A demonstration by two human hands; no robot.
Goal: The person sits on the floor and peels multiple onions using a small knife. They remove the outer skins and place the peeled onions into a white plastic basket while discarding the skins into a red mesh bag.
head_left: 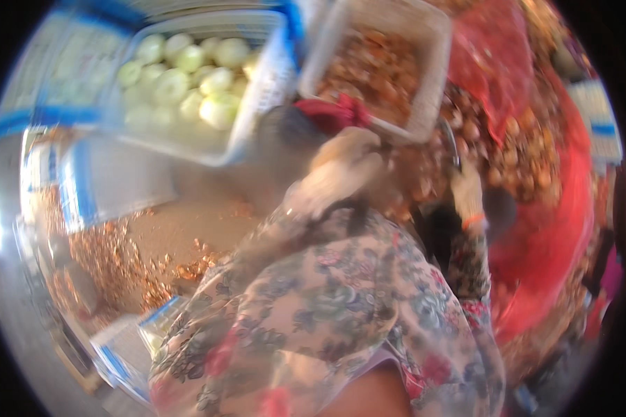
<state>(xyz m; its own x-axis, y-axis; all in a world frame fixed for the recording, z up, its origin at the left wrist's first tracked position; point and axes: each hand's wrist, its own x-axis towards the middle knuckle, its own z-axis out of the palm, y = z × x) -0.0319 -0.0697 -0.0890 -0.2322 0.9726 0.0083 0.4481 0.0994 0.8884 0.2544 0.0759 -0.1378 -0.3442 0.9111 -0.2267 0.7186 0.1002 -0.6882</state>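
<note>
My left hand (347, 159), in a pale glove, is blurred in front of my body, beside the near corner of a white plastic bin (435, 99). Its fingers curl inward, but whether anything is in them cannot be made out. Further right, my right hand (468, 193), also in a pale glove with an orange band at the wrist, grips a curved metal tool (452, 143), likely a knife or sickle blade. Beyond that tool lie unpeeled onions (467, 130) in a loose heap. Brown onion skins and bits (378, 62) fill the lower part of the bin.
Peeled onions (172, 86) fill a white plastic crate (255, 94) at the upper left. Red mesh sacking (542, 271) curves around the onion heap on the right. Onion skins (104, 260) litter the floor at left. Another crate (122, 172) stands near them.
</note>
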